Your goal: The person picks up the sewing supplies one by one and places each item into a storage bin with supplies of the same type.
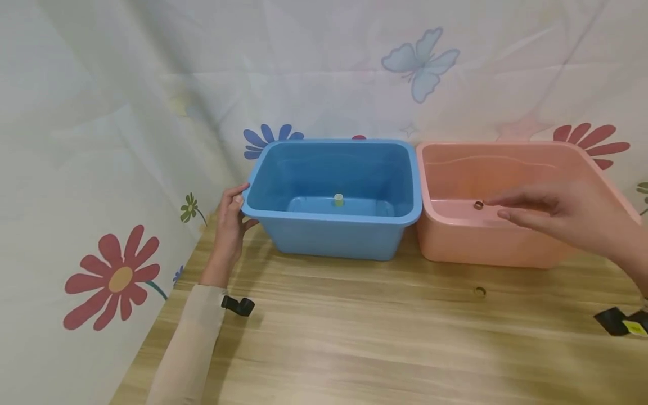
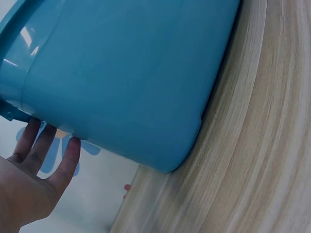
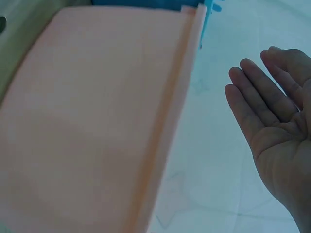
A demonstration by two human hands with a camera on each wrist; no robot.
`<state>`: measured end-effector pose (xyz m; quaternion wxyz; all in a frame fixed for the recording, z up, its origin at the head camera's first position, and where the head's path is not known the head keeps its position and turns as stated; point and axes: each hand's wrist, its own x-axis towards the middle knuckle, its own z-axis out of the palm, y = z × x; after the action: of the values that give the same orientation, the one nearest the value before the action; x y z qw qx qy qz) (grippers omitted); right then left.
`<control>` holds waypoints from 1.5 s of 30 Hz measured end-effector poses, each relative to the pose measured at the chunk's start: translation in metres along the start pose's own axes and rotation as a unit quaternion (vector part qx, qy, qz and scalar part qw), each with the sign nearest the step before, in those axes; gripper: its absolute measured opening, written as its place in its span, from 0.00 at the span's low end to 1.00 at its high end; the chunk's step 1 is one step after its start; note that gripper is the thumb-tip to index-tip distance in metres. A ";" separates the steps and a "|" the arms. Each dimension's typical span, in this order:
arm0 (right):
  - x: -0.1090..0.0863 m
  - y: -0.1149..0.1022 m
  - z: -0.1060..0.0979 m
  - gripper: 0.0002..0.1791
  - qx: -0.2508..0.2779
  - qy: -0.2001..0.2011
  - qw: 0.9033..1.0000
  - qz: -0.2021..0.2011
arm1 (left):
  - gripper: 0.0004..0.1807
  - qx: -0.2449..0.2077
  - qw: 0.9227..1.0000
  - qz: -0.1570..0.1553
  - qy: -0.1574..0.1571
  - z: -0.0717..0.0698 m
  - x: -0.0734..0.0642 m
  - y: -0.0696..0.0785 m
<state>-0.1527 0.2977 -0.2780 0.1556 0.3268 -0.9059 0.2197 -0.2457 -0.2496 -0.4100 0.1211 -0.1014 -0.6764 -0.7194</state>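
My left hand [image 1: 230,222] holds the left rim of a blue plastic tub [image 1: 334,236]. In the left wrist view, several fingertips [image 2: 73,143] of it rest against the tub's outer wall below the rim. A small pale green, cylinder-like piece [image 1: 338,199] is inside the blue tub. Over the pink tub [image 1: 476,247], my right hand [image 1: 562,216] reaches in from the right, thumb and forefinger extended and apart. Just left of its fingertips a small brass-coloured ring [image 1: 478,205] shows against the pink tub's inside. The right wrist view shows that hand with fingers nearly straight, holding nothing.
The tubs stand side by side on a wood-grain table [image 1: 324,337]. Another small brass-coloured ring [image 1: 480,292] lies on the table in front of the pink tub. Behind and to the left hangs a white cloth [image 1: 324,67] printed with flowers and a butterfly.
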 end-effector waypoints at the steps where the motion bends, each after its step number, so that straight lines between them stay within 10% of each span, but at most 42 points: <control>1: -0.006 -0.005 0.004 0.22 0.010 -0.002 1.000 0.016 | 0.22 0.001 1.000 0.000 0.001 0.000 0.001 0.000; 5: -0.029 -0.019 0.025 0.24 0.035 0.000 0.998 0.052 | 0.22 -0.003 1.000 0.001 0.000 0.000 0.001 -0.001; 12: -0.057 -0.017 0.059 0.31 -0.001 0.026 1.000 -0.015 | 0.22 -0.007 1.000 -0.002 -0.004 0.000 0.001 -0.002; 25: -0.115 0.015 0.104 0.22 -0.022 0.022 0.992 0.120 | 0.22 -0.009 1.000 0.004 -0.001 0.001 0.001 -0.001; 34: -0.124 0.025 0.126 0.21 -0.004 -0.041 0.981 0.189 | 0.22 -0.013 1.000 0.007 0.001 0.001 0.000 -0.001; 45: -0.129 0.032 0.150 0.20 -0.016 0.024 0.990 0.139 | 0.22 -0.009 1.000 0.000 0.006 0.002 -0.001 0.000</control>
<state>-0.0993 0.3124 -0.4711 0.1505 0.1903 -0.9417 0.2329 -0.2445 -0.2477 -0.4104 0.1248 -0.0982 -0.6690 -0.7261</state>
